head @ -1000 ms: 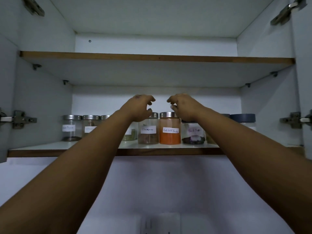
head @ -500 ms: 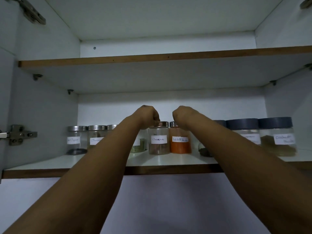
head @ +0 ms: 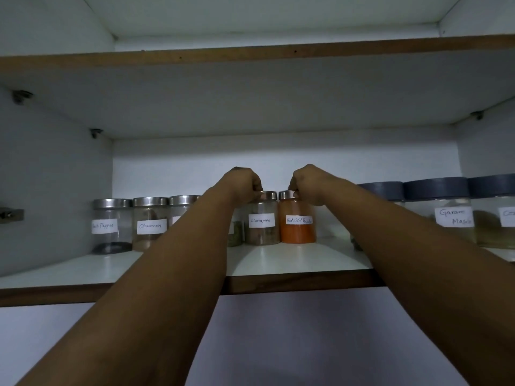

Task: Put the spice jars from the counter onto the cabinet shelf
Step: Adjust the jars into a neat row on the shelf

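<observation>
Two steel-lidded glass jars upright, touching, mid-shelf (head: 292, 263): cinnamon jar (head: 262, 227), brown powder, under my left fingers; red chilli jar (head: 298, 227), orange, under my right.

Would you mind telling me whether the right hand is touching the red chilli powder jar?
Touching. The head view shows the right hand with curled fingers on the metal lid of the red chilli powder jar.

The front strip of the lower shelf (head: 292, 263) lies bare, open to a reaching hand. Behind it jars crowd the back: 3 steel-lidded jars (head: 150, 222) at left, the cinnamon jar (head: 262, 221) touching the red chilli jar (head: 298, 222) at centre, dark-lidded jars (head: 446, 213) at right. Above their lids, room runs up to the upper shelf (head: 250, 55).
</observation>
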`<action>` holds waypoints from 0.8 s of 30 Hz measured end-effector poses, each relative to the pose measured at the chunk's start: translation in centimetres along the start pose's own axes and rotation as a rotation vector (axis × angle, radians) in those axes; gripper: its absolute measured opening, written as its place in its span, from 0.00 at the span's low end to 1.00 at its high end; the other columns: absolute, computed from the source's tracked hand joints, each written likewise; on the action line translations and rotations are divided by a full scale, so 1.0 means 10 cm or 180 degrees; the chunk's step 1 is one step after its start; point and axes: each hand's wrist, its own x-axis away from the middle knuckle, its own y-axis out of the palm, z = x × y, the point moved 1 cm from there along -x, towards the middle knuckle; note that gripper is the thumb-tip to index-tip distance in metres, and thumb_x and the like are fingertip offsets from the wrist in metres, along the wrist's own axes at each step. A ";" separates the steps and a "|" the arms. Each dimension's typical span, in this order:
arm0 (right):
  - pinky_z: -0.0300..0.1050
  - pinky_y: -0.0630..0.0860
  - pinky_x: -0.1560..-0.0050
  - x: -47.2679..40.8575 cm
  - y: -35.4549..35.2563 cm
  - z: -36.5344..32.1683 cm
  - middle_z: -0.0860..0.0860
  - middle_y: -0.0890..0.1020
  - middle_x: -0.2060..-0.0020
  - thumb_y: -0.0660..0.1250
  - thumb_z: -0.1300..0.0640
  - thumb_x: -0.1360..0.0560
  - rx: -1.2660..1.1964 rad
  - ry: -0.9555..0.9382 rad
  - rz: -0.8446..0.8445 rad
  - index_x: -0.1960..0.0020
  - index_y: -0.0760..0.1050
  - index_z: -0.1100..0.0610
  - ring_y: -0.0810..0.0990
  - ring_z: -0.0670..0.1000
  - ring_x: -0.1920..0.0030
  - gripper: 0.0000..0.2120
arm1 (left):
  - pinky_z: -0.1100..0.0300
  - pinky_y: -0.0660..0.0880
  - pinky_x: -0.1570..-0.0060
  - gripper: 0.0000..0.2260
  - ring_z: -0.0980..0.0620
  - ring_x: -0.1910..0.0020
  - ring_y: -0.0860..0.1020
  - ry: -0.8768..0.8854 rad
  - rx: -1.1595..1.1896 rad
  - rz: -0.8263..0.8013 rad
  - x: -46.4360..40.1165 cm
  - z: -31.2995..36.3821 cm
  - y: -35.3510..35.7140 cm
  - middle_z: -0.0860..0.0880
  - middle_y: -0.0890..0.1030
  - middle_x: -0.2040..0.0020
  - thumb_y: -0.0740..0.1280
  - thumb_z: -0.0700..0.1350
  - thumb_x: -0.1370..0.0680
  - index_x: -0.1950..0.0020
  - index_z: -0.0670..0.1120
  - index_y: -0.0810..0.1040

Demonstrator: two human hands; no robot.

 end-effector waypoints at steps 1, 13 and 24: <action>0.47 0.76 0.40 0.02 0.03 0.02 0.55 0.82 0.42 0.65 0.61 0.22 -0.0106 -0.0001 0.0052 0.40 0.80 0.61 0.78 0.54 0.41 0.13 | 0.60 0.70 0.53 0.09 0.50 0.50 0.77 0.0006 -0.0037 0.0010 0.01 0.00 0.00 0.45 0.83 0.47 0.68 0.44 0.22 0.44 0.42 0.83; 0.45 0.68 0.33 0.07 0.10 -0.04 0.57 0.70 0.29 0.65 0.63 0.22 -0.0432 0.0220 0.0326 0.27 0.66 0.61 0.69 0.56 0.31 0.24 | 0.55 0.70 0.39 0.18 0.47 0.36 0.74 0.0238 -0.0306 0.0305 -0.01 0.02 -0.03 0.46 0.77 0.34 0.64 0.49 0.20 0.32 0.45 0.74; 0.47 0.72 0.36 0.39 -0.36 -0.35 0.57 0.71 0.34 0.68 0.71 0.28 -0.0679 0.0479 0.1231 0.29 0.68 0.61 0.72 0.56 0.35 0.28 | 0.52 0.73 0.40 0.20 0.46 0.34 0.72 0.0497 -0.0221 0.1122 0.07 0.35 -0.02 0.45 0.77 0.34 0.62 0.45 0.21 0.28 0.47 0.70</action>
